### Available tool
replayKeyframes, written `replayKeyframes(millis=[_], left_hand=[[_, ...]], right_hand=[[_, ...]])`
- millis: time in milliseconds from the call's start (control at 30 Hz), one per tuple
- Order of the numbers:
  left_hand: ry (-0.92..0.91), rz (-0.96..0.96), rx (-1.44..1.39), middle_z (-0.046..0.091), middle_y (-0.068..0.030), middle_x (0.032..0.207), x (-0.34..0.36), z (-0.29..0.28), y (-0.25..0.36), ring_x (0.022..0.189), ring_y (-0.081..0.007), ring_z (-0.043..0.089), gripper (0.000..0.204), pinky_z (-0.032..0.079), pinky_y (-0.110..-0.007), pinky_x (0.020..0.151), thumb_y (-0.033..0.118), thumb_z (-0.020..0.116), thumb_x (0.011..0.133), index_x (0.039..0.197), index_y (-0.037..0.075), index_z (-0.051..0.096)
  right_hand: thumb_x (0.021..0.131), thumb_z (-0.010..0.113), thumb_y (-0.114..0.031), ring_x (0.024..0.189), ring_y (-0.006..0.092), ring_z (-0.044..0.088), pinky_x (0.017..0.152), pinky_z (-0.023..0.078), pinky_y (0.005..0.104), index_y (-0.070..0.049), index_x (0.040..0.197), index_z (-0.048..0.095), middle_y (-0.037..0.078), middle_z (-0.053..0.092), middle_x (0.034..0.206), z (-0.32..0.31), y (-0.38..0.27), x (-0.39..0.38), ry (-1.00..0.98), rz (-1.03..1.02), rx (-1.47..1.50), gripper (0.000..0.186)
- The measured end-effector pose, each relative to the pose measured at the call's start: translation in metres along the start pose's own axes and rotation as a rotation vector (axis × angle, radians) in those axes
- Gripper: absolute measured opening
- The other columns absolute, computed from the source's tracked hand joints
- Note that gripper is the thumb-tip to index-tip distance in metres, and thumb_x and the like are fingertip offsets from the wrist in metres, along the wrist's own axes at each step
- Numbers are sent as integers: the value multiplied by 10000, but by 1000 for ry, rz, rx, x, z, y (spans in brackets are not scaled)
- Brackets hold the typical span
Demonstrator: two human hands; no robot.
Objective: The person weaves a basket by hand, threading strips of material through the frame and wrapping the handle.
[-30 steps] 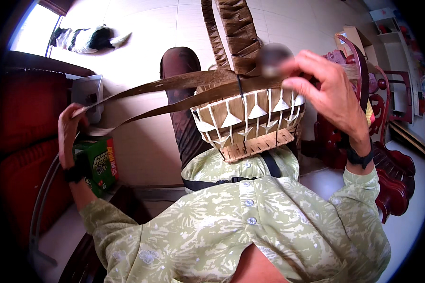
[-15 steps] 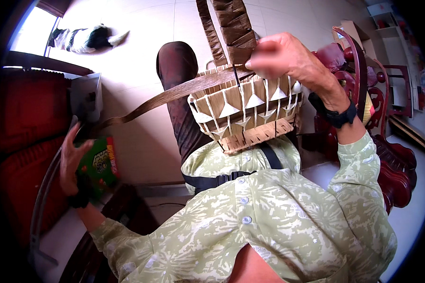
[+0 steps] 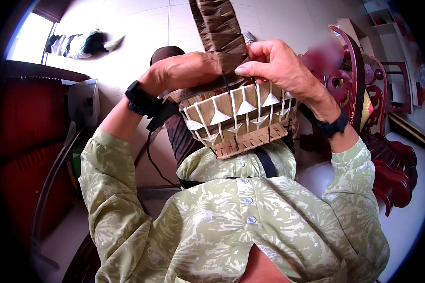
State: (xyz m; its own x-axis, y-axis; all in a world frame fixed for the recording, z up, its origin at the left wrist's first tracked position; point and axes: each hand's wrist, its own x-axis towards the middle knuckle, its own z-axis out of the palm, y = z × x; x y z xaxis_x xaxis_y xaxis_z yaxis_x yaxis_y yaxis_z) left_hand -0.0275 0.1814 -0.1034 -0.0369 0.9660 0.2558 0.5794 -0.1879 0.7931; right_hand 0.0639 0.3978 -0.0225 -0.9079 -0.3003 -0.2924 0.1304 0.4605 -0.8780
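A woven basket (image 3: 243, 120) in tan and brown, laced with white cord and triangles, rests tilted against my lap. Its tall handle (image 3: 219, 28), wrapped in brown strip, rises from the far rim. My left hand (image 3: 189, 70) reaches across to the handle's foot; its fingers are hidden behind the handle. My right hand (image 3: 276, 66) is closed at the other side of that foot, thumb and fingers pinching around the brown strip there, though the pinched part is mostly covered. Part of the loose brown strip (image 3: 186, 93) shows beneath my left wrist.
Dark red carved wooden furniture (image 3: 359, 85) stands at the right. At the left are a red ribbed surface (image 3: 28, 118) and a curved grey metal bar (image 3: 56, 174). A black-and-white animal (image 3: 80, 43) lies on the pale floor. A black cord (image 3: 151, 160) hangs from my left wristband.
My left hand, open at the far left by the strip's end, has swung over to the handle's foot. The long strip no longer stretches out leftward. The basket has shifted slightly left in view.
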Motion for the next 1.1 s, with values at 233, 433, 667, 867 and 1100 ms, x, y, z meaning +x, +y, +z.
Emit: replayKeyframes(millis=[233,433,667,867,1100], left_hand=[[120,-532,-1204,690,-10,913,1,25,2,825,-77,613,181,496,-222,801,121,633,917,1038,-9,672],[246,-560,-962,696,-29,881,7,27,10,749,-76,629,163,530,-223,699,112,631,921,1035,3,672],[293,-674,-614,653,-19,729,-6,7,59,553,-51,575,169,459,-184,489,108,549,963,931,-18,657],[341,-706,-450,626,-14,657,-10,10,72,536,-54,565,180,448,-203,479,98,545,946,880,-12,671],[438,-709,-232,614,-46,629,-10,27,93,549,-115,588,141,476,-279,525,86,569,906,896,-24,657]], right_hand=[[847,695,-163,615,43,505,531,402,219,34,838,673,-12,596,668,3,9,5,21,-64,52,199],[869,686,-170,649,42,527,563,426,221,40,876,680,-1,620,716,8,9,3,49,-99,129,211],[877,689,-193,715,46,543,631,450,225,33,931,674,7,646,775,5,8,-1,-7,-73,27,233],[878,685,-158,715,53,552,648,464,231,38,934,670,8,645,770,10,7,-1,-4,-114,37,204],[864,694,-155,719,65,576,650,479,237,26,920,679,25,668,784,17,1,-10,-56,-60,130,190]])
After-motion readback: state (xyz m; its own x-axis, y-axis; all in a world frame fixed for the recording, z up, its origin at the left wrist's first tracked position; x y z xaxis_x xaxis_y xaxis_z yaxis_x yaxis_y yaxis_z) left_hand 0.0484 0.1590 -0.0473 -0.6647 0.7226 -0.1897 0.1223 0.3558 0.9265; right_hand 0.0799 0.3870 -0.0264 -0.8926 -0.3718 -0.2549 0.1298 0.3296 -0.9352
